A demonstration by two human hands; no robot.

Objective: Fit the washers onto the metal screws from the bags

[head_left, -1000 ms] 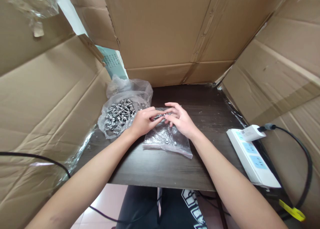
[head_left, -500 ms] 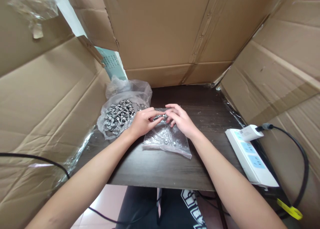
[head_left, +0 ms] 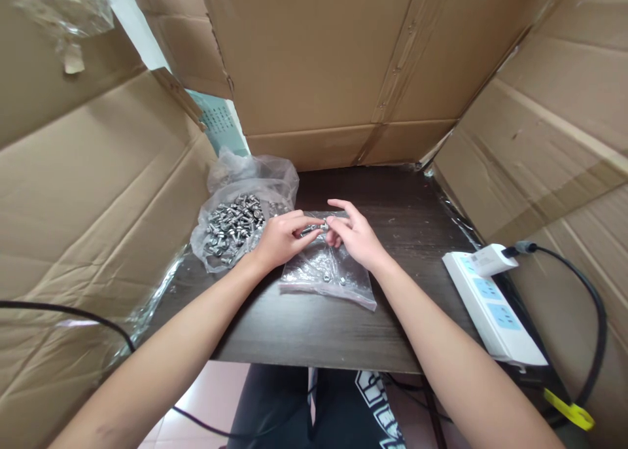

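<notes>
Two hands (head_left: 321,236) on a bolt (head_left: 314,228), bag of bolts (head_left: 235,228) just left.

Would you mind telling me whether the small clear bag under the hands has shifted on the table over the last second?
No. The small clear bag lies at the same distance from the bag of screws and the table front edge.

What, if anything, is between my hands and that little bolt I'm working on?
Nothing visible. The left hand and right hand both pinch the small bolt directly at their fingertips, above the flat clear bag. The bag of screws lies off to the left.
</notes>
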